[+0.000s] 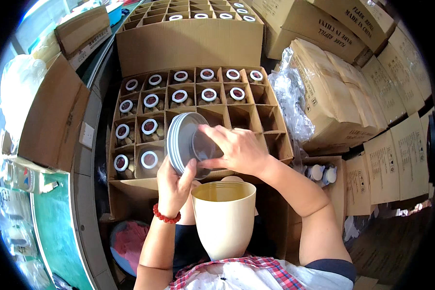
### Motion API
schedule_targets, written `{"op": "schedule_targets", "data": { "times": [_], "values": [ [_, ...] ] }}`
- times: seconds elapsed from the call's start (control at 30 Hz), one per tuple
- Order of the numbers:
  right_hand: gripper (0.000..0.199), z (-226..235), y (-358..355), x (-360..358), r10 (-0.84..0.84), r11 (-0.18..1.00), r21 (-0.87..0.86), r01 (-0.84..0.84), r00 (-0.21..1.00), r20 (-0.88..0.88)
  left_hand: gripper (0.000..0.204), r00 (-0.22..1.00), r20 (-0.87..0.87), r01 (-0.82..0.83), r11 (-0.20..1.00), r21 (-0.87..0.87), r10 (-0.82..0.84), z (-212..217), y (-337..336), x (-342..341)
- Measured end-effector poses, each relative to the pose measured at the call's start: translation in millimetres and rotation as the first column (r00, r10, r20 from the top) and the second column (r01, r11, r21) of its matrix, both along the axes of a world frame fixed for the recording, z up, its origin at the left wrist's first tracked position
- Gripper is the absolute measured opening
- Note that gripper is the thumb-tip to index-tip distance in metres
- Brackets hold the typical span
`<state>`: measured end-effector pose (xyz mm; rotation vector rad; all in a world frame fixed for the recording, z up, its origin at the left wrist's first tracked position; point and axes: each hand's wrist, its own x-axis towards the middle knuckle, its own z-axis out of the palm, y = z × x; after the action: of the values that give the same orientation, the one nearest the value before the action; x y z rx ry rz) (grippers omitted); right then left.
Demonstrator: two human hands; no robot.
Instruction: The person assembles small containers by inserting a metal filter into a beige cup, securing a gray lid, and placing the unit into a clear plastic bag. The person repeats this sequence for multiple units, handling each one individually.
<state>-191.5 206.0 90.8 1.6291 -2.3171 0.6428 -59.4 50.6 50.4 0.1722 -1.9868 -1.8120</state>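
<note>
a person's two hands hold a silvery glass flask liner (187,144) above a divided cardboard carton (198,121), the liner lying on its side with its long axis running roughly from nine to three o'clock. its rounded, ringed end faces nine o'clock; the darker, mirror-like body points toward three o'clock and disappears under the right hand (237,150). the right hand's fingers are wrapped over the body from the three o'clock side, gripping it. the left hand (175,186), a red bead bracelet (165,215) on its wrist, comes up from six o'clock with the fingers curled against the liner's lower edge, supporting it.

directly below the liner, at six o'clock, stands a cream plastic flask shell (224,217), upright with its open mouth facing up, close beneath both hands. in the carton, cells toward nine and twelve o'clock hold more liners showing white-ringed necks (150,126), while the cells toward three o'clock are empty (246,116). room is tight: a raised carton flap (188,46) at twelve o'clock, stacked brown boxes (353,96) and crumpled clear plastic (290,106) at two to three o'clock, and a green table edge (58,227) at eight o'clock.
</note>
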Motion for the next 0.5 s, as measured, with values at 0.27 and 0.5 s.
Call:
{"op": "schedule_targets", "data": {
  "times": [0.27,0.5],
  "values": [
    [0.036,-85,19,-177,-0.403,0.907,-0.071,0.415,0.905,0.134,0.02,0.908,0.19,-0.395,0.617,0.681,0.372,-36,-30,-17],
    [0.036,-158,21,-252,-0.391,0.893,0.264,0.364,0.919,0.056,0.022,0.905,0.238,-0.396,0.489,0.777,0.353,-60,-36,-22]
  ]
}}
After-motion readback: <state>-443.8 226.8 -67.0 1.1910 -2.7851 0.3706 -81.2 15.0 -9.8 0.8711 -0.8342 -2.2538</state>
